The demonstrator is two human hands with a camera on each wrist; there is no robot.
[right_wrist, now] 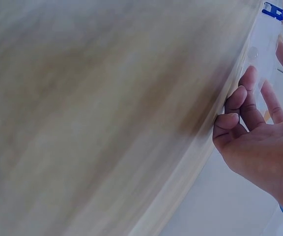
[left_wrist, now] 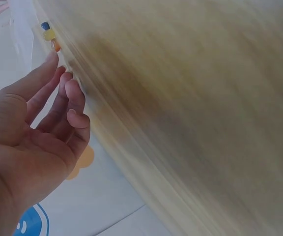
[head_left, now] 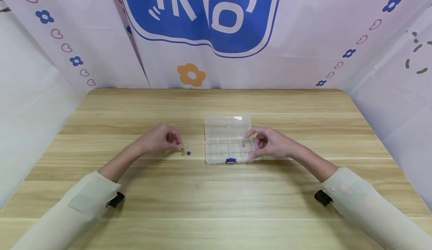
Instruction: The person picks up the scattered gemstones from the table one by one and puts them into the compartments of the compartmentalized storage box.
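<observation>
Your left hand [head_left: 158, 139] rests on the wooden table [head_left: 216, 197] with its fingers loosely curled, fingertips right at a small cluster of beads [head_left: 184, 151]: a pale one, a yellowish one and a blue one lying close together on the wood. From the head view I cannot tell whether you are pinching one of them or only touching; the left wrist view shows your fingers relaxed and holding nothing. Your right hand [head_left: 270, 143] sits at the right end of the clear plastic organiser box [head_left: 228, 145], thumb and fingers curled round its edge. The box lies open near the table's middle, lid tipped back, blue clasp [head_left: 231, 160] facing you, just right of the beads. Behind the table hangs a pale printed cloth [head_left: 303, 36]
</observation>
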